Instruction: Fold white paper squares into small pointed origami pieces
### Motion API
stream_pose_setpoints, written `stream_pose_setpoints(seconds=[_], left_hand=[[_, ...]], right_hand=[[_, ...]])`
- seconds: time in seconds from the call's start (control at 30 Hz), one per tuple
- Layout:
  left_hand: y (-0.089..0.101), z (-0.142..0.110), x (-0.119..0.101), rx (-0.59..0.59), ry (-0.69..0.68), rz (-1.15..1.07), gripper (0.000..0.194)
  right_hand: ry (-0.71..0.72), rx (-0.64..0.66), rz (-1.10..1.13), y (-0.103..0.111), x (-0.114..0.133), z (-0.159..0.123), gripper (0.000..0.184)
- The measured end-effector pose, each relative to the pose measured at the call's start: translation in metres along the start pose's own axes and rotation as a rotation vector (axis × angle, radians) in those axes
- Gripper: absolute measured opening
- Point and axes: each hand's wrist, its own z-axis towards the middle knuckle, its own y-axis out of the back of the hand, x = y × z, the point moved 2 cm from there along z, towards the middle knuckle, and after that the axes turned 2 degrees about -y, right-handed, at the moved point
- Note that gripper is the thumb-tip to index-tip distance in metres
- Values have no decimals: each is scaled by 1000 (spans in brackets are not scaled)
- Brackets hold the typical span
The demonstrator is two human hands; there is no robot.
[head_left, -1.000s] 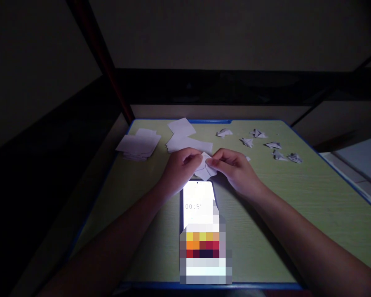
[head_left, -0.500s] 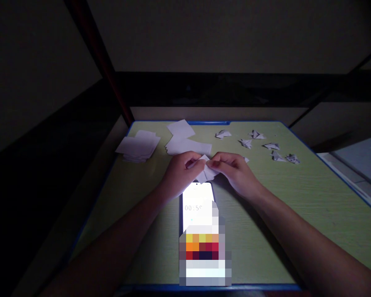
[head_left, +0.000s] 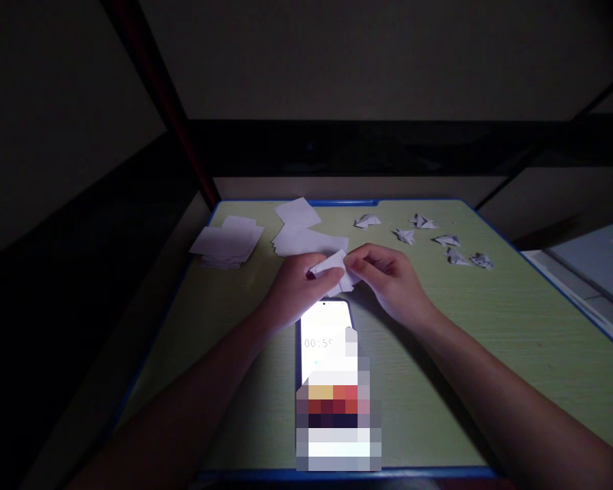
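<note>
Between my hands is a small white folded paper [head_left: 336, 267], held just above the top end of a lit phone [head_left: 323, 333]. My left hand [head_left: 295, 286] pinches the paper from the left, its thumb lying across the near face. On the other side, my right hand [head_left: 388, 278] grips the paper's upper right edge between thumb and index finger. Parts of the paper are hidden by the fingers. The phone lies on the table and shows timer-like digits; its lower part is blurred by pixels.
On the green, blue-edged table [head_left: 225, 408] lie a stack of white paper sheets [head_left: 229, 241] at left and more loose sheets [head_left: 306, 238] behind my hands. Several folded paper pieces [head_left: 423, 221] are scattered at the back right. A dark wall stands behind.
The folded paper has turned and tilted between my fingers. My right hand has risen slightly, and its thumb and finger have shifted along the paper's edge.
</note>
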Motion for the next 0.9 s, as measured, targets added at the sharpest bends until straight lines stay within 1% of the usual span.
stream_pose_setpoints(seconds=[0.2, 0.37, 0.6, 0.73, 0.9], left_hand=[[-3, 1, 5, 22, 1, -21, 17], [-4, 1, 10, 4, 0, 15, 18], [-3, 1, 7, -11, -40, 67, 20], [-2, 1, 7, -14, -62, 84, 23], [-2, 0, 8, -17, -63, 56, 24]], right_hand=[[-43, 43, 59, 0, -1, 2, 18], [-44, 11, 49, -1, 0, 3, 19], [-34, -18, -12, 0, 0, 2, 27], [-17, 9, -36, 0, 2, 1, 29], [-39, 44, -44, 1, 1, 2, 28]])
